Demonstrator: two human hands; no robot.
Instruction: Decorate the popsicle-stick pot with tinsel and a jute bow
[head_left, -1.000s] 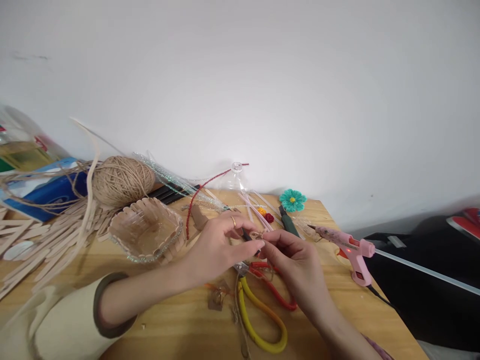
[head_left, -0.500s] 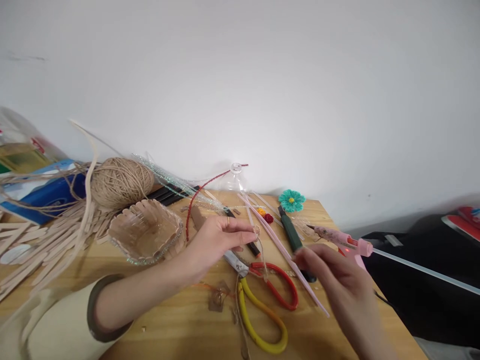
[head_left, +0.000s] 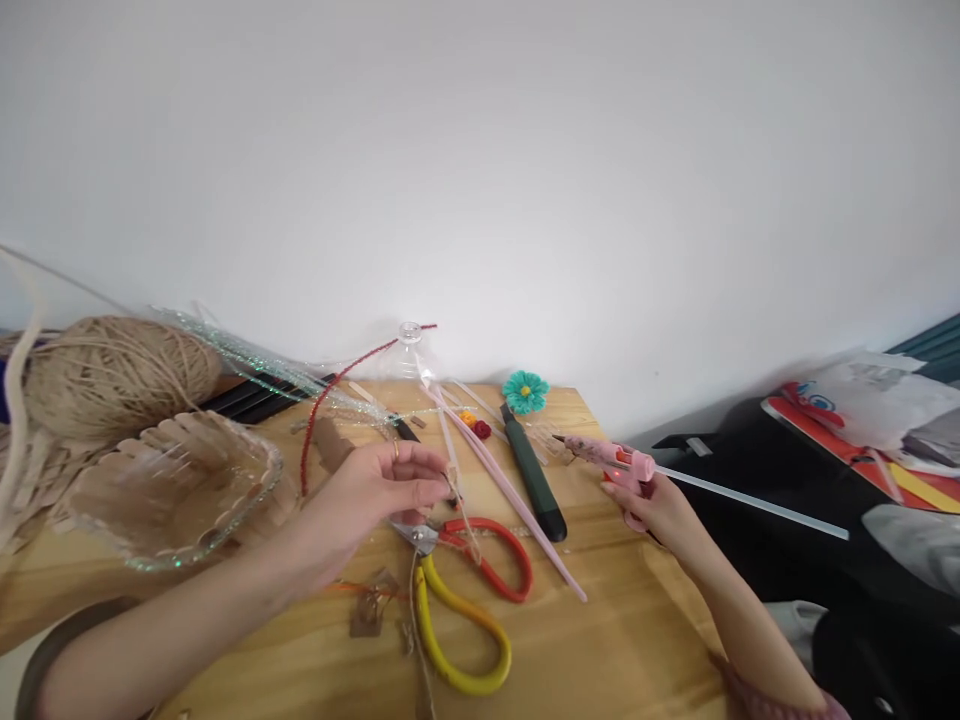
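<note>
Left hand (head_left: 386,485) is pinching thin brown twine (head_left: 466,517), fingertips partly hiding it. Right hand (head_left: 666,513) is clasping a pink plastic glue gun (head_left: 600,453), half-covering it.

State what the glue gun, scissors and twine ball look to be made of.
Glue gun: probably moulded plastic, from its smooth pink body with a soft sheen.
Scissors: metal, likely steel, judging by the shiny grey pivot area; the smooth yellow and red handles could be plastic or rubber-coated.
Twine ball: coarse plant fibre, perhaps jute, being matte, tan and visibly stranded.
</note>
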